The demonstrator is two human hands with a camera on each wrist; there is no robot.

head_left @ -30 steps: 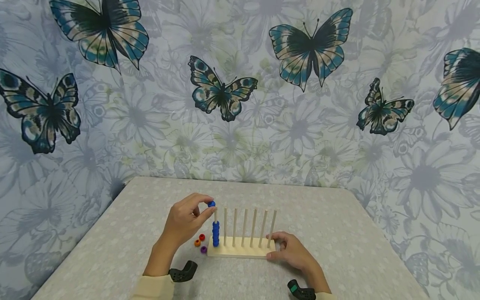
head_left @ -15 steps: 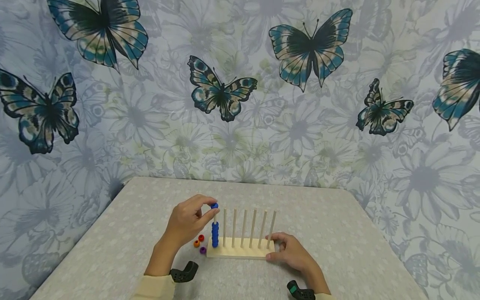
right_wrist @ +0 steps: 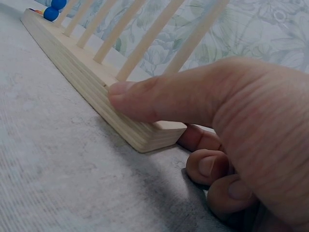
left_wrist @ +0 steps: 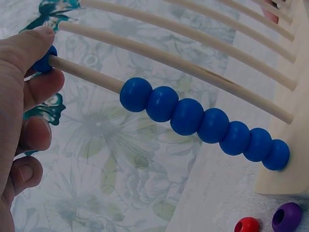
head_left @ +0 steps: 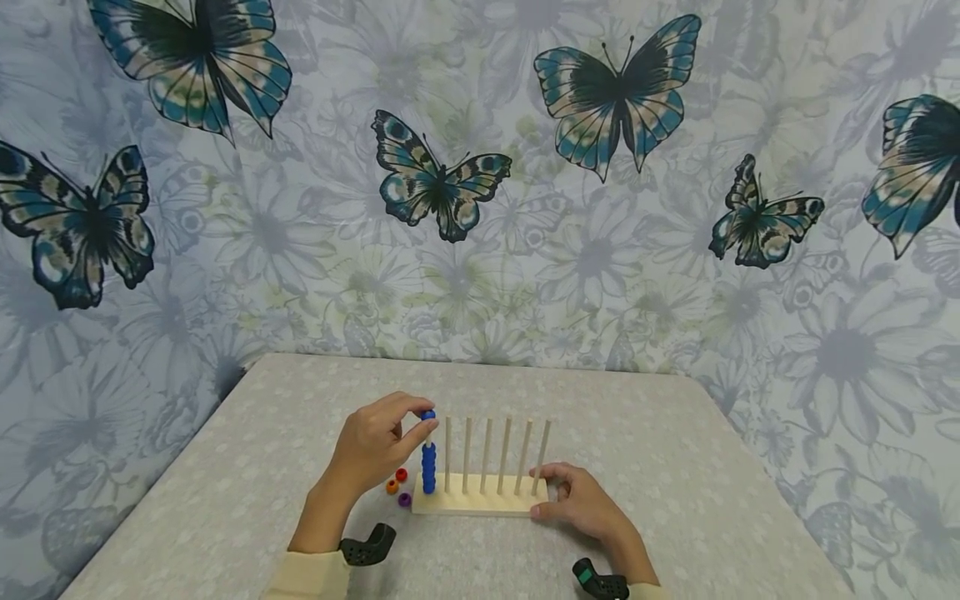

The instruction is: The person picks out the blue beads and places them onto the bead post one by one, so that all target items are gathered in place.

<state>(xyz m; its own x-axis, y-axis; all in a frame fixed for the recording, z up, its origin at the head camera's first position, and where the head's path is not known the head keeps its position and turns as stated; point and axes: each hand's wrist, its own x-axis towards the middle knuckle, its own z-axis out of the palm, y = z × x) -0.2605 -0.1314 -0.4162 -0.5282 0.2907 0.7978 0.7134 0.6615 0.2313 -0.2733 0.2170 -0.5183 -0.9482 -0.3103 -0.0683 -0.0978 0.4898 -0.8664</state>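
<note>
My left hand (head_left: 372, 442) pinches a blue bead (left_wrist: 44, 62) between thumb and fingers at the top of the leftmost peg (left_wrist: 87, 75). In the left wrist view the peg's tip meets this bead. Lower on the same peg, several blue beads (head_left: 429, 469) are stacked down to the wooden base (head_left: 480, 502). Bare pegs (head_left: 486, 454) stand in a row to the right. My right hand (head_left: 587, 502) grips the base's right end, its thumb (right_wrist: 145, 100) lying on the near edge and other fingers behind the end.
Left of the base, a red bead (head_left: 401, 475), an orange bead (head_left: 392, 487) and a purple bead (head_left: 405, 500) lie loose on the table (head_left: 637, 433). Behind the table stands a wall (head_left: 480, 292) with a butterfly and flower pattern.
My left hand has brought the blue bead slightly right and down, from beside the peg's tip onto it. My right hand keeps its grip on the base.
</note>
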